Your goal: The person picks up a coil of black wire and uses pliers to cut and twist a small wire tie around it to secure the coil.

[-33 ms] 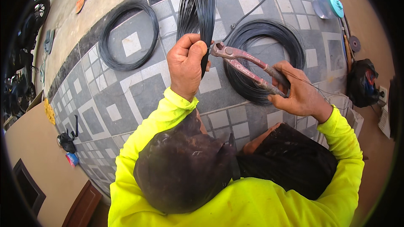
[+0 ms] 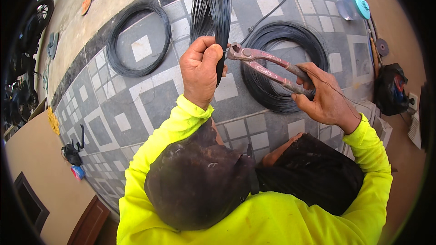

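Observation:
My left hand is closed around the lower end of a bundle of straight black wires that stands up and fans away from me. My right hand grips the long handles of red, rusty pincers. The pincers' jaws sit against the bundle, right beside my left fingers. Under the pincers a large coil of black wire lies flat on the tiled floor. A second, thinner coil lies to the left. Both arms are in bright yellow sleeves.
The floor is grey tile with white squares. A thin black cable runs off toward the top. At the right edge are a black bag, a teal disc and a small grinding disc. A wheel stands top left.

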Demonstrator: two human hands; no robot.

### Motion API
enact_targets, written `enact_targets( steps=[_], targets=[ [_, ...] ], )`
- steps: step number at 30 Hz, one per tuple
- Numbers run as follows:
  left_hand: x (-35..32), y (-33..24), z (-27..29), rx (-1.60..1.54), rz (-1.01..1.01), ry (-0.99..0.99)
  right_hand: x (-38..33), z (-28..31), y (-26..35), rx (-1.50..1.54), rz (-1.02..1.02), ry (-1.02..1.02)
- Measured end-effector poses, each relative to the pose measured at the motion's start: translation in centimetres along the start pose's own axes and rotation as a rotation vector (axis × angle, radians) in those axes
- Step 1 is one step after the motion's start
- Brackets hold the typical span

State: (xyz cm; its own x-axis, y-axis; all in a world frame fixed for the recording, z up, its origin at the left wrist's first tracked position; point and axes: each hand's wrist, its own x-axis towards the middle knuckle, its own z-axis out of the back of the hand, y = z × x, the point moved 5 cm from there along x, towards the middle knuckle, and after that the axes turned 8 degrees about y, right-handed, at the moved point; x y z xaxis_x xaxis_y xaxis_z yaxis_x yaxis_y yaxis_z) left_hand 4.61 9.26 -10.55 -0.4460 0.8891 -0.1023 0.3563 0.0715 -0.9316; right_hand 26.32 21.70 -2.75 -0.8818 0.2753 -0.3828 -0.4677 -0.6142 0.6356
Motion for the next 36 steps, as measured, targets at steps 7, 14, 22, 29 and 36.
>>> enact_targets(
  steps=[7,14,22,29,36],
  targets=[
    [0.7,-0.1,0.1,-0.041,0.009,-0.02,-0.2,-0.4,-1.0,0.345,-0.034,0.108],
    [0.8,-0.5,-0.5,0.135,0.031,0.069,-0.7,-5.9,-2.6,0.849,-0.22,0.526],
    [0.4,-0.6,0.0,0.149,0.05,0.019,-1.0,2.1,1.8,-0.478,0.207,-0.2],
    [0.8,-1.4,0.4,0.096,0.051,-0.004,-1.4,1.8,1.6,-0.271,0.405,-0.142],
    [0.5,-1.3,-0.7,-0.005,0.026,-0.015,-1.9,-6.0,-1.0,1.313,-0.019,0.511]
  ],
)
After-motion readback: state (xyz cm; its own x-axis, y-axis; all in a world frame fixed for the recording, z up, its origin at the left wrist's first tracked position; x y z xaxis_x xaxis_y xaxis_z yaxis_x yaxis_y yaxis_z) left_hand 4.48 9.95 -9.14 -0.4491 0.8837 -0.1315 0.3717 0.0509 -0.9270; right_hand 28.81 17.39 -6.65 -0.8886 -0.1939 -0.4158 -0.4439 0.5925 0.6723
